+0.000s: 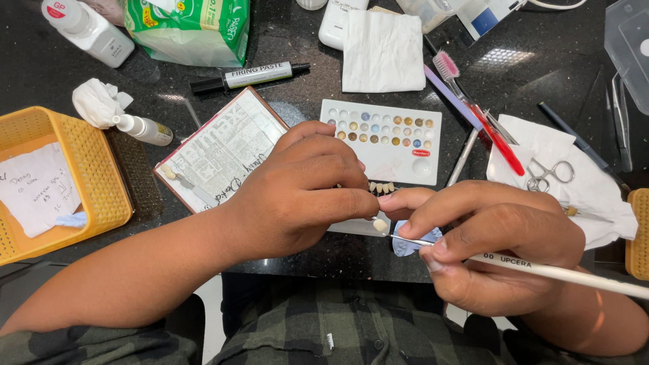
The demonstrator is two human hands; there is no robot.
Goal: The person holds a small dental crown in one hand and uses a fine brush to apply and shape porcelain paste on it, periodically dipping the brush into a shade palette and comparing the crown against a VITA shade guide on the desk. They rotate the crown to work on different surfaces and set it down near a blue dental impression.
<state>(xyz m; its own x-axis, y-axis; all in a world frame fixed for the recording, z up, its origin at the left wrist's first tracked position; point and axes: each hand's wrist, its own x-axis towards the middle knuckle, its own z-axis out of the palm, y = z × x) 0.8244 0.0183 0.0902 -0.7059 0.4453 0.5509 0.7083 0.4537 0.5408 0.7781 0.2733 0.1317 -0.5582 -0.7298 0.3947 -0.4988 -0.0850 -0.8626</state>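
Head view: left hand (297,196) grips tooth piece (380,225); right hand (500,236) pinches thin brush (561,272).

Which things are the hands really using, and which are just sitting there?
In use: left hand holding row of small teeth; right hand holding thin white brush; white colour palette.
Lying about: pink toothbrush, scissors, yellow basket, black marker, green packet.

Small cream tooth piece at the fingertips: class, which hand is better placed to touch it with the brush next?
Probably the right hand: it grips the thin white brush, whose tip lies beside the small cream tooth piece. The left hand holds that piece.
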